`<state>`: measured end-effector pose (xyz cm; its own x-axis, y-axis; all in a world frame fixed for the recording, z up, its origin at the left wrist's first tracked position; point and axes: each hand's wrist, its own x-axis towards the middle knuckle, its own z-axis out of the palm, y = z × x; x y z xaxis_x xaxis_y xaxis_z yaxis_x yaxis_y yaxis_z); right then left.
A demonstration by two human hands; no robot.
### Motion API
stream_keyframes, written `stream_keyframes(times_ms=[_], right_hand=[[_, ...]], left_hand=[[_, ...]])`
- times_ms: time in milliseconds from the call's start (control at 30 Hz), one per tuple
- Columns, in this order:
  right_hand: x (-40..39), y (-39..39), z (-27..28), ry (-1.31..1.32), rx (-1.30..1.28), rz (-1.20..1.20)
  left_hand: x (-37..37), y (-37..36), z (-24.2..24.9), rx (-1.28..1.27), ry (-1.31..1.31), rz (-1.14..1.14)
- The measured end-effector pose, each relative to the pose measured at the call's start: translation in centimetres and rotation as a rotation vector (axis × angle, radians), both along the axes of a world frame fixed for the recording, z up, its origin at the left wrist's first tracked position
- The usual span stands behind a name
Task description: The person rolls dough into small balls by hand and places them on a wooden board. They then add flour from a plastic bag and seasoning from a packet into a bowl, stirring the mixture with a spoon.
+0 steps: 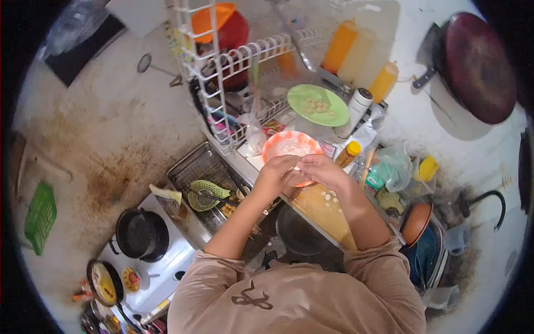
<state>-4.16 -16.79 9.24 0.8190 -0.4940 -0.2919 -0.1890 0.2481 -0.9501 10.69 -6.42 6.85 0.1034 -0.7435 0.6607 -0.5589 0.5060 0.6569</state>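
My left hand point(281, 173) and my right hand point(325, 171) meet over the near edge of an orange-and-white bowl point(268, 147). A pale, sticky-looking mixture point(293, 147) lies in the bowl. The fingers of both hands are closed together around a small white lump point(298, 166), mostly hidden by the fingertips. Beyond the bowl, a light green plate point(298, 96) carries several small pale balls point(318, 106). Below my hands lies a wooden cutting board point(314, 203) with several small pale pieces on it.
A white wire dish rack point(217, 72) rises at left of the bowl. Close on the right stand a yellow-capped jar point(349, 153) and a dark-topped white bottle point(359, 106). A stove point(158, 284) with a black pot point(142, 235) and frying pan point(104, 283) is lower left.
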Motion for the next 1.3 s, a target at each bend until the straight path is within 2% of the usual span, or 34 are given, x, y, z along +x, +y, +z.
stream_keyframes(times_ms=[100, 233, 367, 400, 467, 500, 600, 700, 767, 867, 967, 1000, 1033, 1100, 1133, 1233, 1267, 1300], right_hand=[[-0.3, 0.2, -1.1, -0.079, -0.282, -0.108], [-0.2, -0.4, -2.6, 0.095, -0.736, -0.237], [-0.5, 1.2, 0.0, 0.185, -0.933, -0.384], [-0.5, 1.2, -0.5, 0.098, -0.937, -0.422], [-0.7, -0.5, -2.7, 0.025, -0.889, -0.445], [-1.0, -0.9, -2.8, -0.010, -0.866, -0.451], [-3.5, -1.5, -2.7, 0.075, -0.536, -0.519], [-6.8, -0.8, -1.9, -0.068, -0.135, -0.563], [-8.8, -0.1, -1.6, -0.119, -0.078, -0.569], [-12.2, 0.7, -2.6, -0.153, -0.032, -0.549], [-15.2, 2.7, -2.3, -0.280, 0.079, -0.560], [-15.9, 3.4, -2.7, -0.338, 0.140, -0.575], [-16.7, 4.1, -3.0, -0.391, 0.203, -0.590], [-17.4, 5.5, -3.1, -0.438, 0.165, -0.597], [-17.4, 6.1, -3.2, -0.464, 0.145, -0.596], [-16.6, 7.5, -3.3, -0.432, -0.203, -0.574], [-15.9, 8.1, -4.2, -0.474, -0.244, -0.666], [-16.0, 8.9, -4.1, -0.330, -0.537, -0.681]], left_hand=[[0.2, -1.2, -0.6, 0.041, -0.174, 0.034], [-0.4, -2.0, 0.0, 0.068, -0.292, 0.099], [-0.8, -2.7, 0.1, 0.055, -0.248, 0.127], [-0.9, -3.0, -0.2, 0.071, -0.225, 0.151], [-1.0, -3.6, -0.8, 0.103, -0.172, 0.208], [-0.9, -4.0, -0.9, 0.131, -0.230, 0.226], [0.2, -4.9, -1.6, 0.291, -0.445, 0.263], [0.8, -5.6, -2.5, 0.559, -0.749, 0.258], [0.6, -5.8, -2.9, 0.675, -0.948, 0.270], [0.1, -5.9, -2.1, 0.781, -0.990, 0.217], [-1.4, -5.4, -0.8, 0.454, -0.581, 0.214], [-2.8, -4.9, -0.1, 0.305, -0.356, 0.103], [-4.6, -4.1, 0.5, 0.357, -0.046, -0.060], [-8.7, -2.8, 1.1, 0.436, 0.584, -0.366], [-10.6, -2.6, 0.4, 0.480, 0.762, -0.480], [-15.5, -2.3, -0.9, 0.609, 1.220, -0.803], [-16.7, -2.2, -1.1, 0.668, 1.327, -0.901], [-17.7, -2.1, -1.0, 0.728, 1.429, -1.003]])
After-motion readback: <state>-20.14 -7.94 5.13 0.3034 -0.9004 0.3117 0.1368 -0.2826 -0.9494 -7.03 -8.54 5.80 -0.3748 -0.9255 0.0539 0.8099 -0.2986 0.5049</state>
